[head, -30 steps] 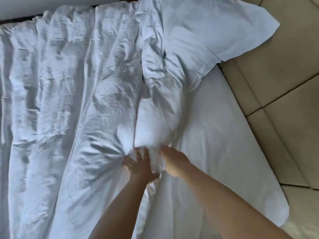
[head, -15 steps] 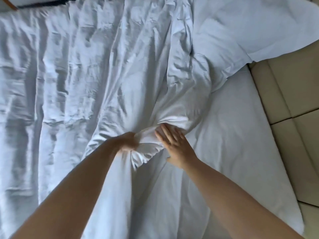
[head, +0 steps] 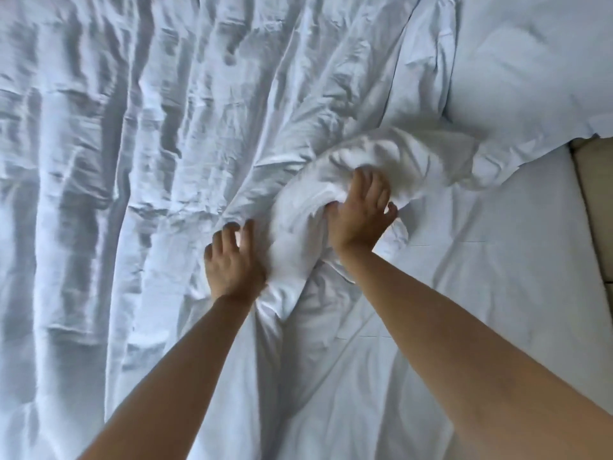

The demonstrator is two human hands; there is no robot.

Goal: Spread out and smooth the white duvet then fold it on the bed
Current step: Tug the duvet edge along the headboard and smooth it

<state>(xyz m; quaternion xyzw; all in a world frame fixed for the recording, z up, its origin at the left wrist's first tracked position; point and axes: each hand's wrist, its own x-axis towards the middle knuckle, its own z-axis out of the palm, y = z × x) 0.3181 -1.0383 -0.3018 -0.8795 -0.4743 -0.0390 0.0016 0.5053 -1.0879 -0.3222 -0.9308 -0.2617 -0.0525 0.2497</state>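
From the head view, the white duvet [head: 166,161] lies across the bed [head: 497,293] in long rumpled ridges, covering everything to the left of a thick bunched lump [head: 331,200] of its own fabric that sits near the middle of the picture. That lump is the landmark for the rest. The left hand [head: 232,260] lies against the lump's lower left flank, palm down, fingers spread and only slightly bent, pressing on the cloth rather than closing round it; its grip is wide and holds nothing. The right hand [head: 360,214] is on the lump's right side, fingers dug into the folds and curled, with a gather of the duvet caught under them and the thumb tucked into the cloth on the inner side, so this hand grips the bunched fabric. Both bare forearms reach up to the lump from the bottom edge of the picture. Just right of and below the lump, the flatter bed sheet [head: 497,277] shows, with only shallow creases. Above and to the right of the lump, a pillow [head: 530,68] rests with its lower edge over the sheet. Far right of the lump, past the mattress edge, a strip of beige floor [head: 597,200] is visible.
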